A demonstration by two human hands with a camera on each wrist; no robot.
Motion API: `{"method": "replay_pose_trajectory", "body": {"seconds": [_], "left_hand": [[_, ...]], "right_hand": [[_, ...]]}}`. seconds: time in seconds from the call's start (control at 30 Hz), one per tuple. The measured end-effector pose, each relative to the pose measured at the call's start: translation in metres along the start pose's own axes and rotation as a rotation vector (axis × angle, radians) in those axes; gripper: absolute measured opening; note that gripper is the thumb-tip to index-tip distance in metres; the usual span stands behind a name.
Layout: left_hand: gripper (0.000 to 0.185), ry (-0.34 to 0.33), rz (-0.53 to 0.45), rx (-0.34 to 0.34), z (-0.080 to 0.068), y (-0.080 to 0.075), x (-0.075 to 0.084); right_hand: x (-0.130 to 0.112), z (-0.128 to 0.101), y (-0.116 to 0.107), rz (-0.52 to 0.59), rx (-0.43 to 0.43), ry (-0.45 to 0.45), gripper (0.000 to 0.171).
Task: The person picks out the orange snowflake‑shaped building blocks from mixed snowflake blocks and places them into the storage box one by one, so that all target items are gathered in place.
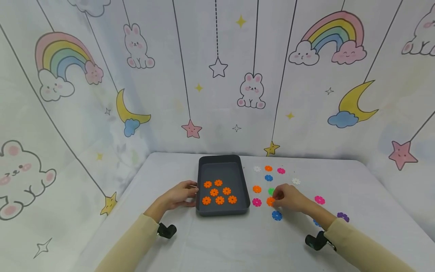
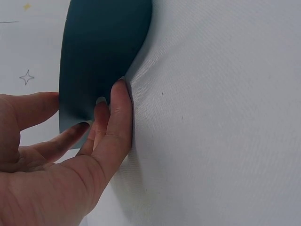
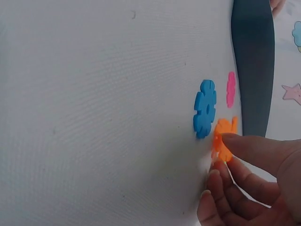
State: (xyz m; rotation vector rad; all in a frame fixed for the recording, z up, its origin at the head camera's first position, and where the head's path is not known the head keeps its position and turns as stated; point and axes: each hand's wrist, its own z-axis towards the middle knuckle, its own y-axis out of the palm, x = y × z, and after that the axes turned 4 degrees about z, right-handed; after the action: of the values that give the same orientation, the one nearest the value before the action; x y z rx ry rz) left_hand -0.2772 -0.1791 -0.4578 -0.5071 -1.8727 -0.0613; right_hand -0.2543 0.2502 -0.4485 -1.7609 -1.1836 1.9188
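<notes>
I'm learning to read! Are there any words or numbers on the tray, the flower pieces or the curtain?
None: no words, numbers or brand marks show in any view.
The dark grey tray is plain.
The orange flower piece pinched by the right hand, and the other flower pieces, are plain.
The curtain bears only drawings: rainbows, bunnies, stars, moons.
The left hand holds the tray's side, covering no label that I can see.

**Fingertips on an orange flower piece**

The right hand (image 3: 256, 188) pinches an orange flower piece (image 3: 223, 141) between thumb and fingertips on the white-clothed bench (image 3: 103, 117). Just beside it lies a blue flower piece (image 3: 205, 108), then a pink flower piece (image 3: 231, 89) near the dark tray (image 3: 253, 66) wall.
</notes>
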Motion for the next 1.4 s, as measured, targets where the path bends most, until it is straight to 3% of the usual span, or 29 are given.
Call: {"method": "replay_pose_trajectory", "body": {"seconds": [0.33,0.6,0.8,1.0,1.4], "left_hand": [[0.048,-0.003,0.0,0.013,-0.004,0.001,-0.001],[0.048,-0.004,0.004,0.014,-0.003,-0.001,-0.002],[0.049,-0.006,-0.002,0.012,-0.003,-0.001,0.0],[0.047,-0.002,-0.007,0.01,-0.003,0.001,0.002],[0.047,0.002,-0.003,0.006,-0.003,0.0,0.002]], "right_hand": [[-0.008,0.001,-0.006,0.01,-0.005,-0.014,0.007],[-0.039,0.015,-0.018,0.012,0.001,-0.049,0.007],[-0.069,0.039,-0.021,0.029,-0.025,-0.1,0.005],[-0.09,0.067,-0.01,0.024,-0.037,-0.126,0.003],[-0.095,0.126,0.02,-0.094,-0.084,-0.16,0.004]]}}
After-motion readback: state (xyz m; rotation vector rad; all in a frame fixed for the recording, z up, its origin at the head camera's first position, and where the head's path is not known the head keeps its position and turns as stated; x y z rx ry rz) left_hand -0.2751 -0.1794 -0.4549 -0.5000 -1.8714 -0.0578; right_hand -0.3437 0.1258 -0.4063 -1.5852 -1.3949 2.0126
